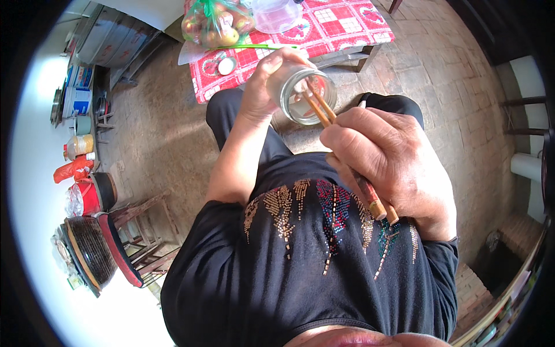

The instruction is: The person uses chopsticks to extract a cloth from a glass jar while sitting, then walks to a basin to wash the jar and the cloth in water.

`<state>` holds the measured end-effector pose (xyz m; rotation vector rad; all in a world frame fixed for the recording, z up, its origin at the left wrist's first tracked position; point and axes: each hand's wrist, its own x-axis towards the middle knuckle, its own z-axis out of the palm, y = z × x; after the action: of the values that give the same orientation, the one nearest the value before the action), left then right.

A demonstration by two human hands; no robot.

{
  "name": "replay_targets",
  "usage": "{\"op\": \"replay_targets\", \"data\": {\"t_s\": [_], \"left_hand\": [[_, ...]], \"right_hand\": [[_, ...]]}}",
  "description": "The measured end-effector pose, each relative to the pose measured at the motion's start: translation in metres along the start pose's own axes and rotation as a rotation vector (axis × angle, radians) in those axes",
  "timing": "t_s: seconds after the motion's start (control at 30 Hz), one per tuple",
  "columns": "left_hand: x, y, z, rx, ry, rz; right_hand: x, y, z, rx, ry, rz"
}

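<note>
My left hand (264,82) grips a glass jar (291,97) by its side, above my lap. The jar's open mouth tilts towards me. In my right hand (381,152) is a pair of wooden chopsticks (318,108), their thin tips inside the jar's mouth and their thick ends sticking out below my palm. Something whitish lies by the tips inside the jar; what it is cannot be told. A reddish label shows through the glass.
Ahead stands a low table with a red patterned tablecloth (334,41). On it are a bag of fruit (217,26), a translucent plastic container (277,15), a bright green strip (251,46) and a small round white lid (226,66). A wooden rack (147,243) stands left.
</note>
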<state>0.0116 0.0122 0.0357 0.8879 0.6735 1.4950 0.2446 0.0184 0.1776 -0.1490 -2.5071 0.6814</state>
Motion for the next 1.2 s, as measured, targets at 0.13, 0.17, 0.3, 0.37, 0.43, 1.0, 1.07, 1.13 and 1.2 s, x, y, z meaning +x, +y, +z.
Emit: {"op": "replay_targets", "data": {"t_s": [0.13, 0.17, 0.3, 0.37, 0.43, 1.0, 1.07, 1.13, 1.2], "left_hand": [[-0.010, 0.004, -0.009, 0.003, -0.071, -0.009], [-0.012, 0.005, -0.008, -0.053, -0.069, -0.015], [-0.011, -0.006, -0.012, -0.276, -0.075, -0.078], [-0.010, -0.012, -0.013, -0.324, -0.032, -0.065], [-0.009, -0.013, -0.009, -0.282, 0.053, -0.067], [-0.008, -0.014, -0.015, -0.389, -0.255, -0.087], [-0.012, -0.020, -0.017, -0.166, -0.274, 0.008], [-0.010, -0.024, -0.022, -0.147, -0.198, 0.057], [-0.008, -0.022, -0.017, -0.329, 0.019, -0.087]], "right_hand": [[-0.007, 0.005, 0.007, 0.252, 0.117, 0.082], [-0.008, 0.007, 0.009, 0.311, 0.166, 0.101], [-0.007, 0.015, 0.018, 0.472, 0.354, 0.187], [-0.007, 0.016, 0.025, 0.536, 0.475, 0.249], [-0.006, 0.012, 0.024, 0.320, 0.429, 0.196], [-0.001, 0.019, 0.006, 0.686, 0.460, 0.212], [-0.002, 0.018, 0.007, 0.733, 0.538, 0.320], [-0.006, 0.020, 0.010, 0.742, 0.572, 0.309], [-0.015, 0.027, 0.010, 0.779, 0.628, 0.343]]}}
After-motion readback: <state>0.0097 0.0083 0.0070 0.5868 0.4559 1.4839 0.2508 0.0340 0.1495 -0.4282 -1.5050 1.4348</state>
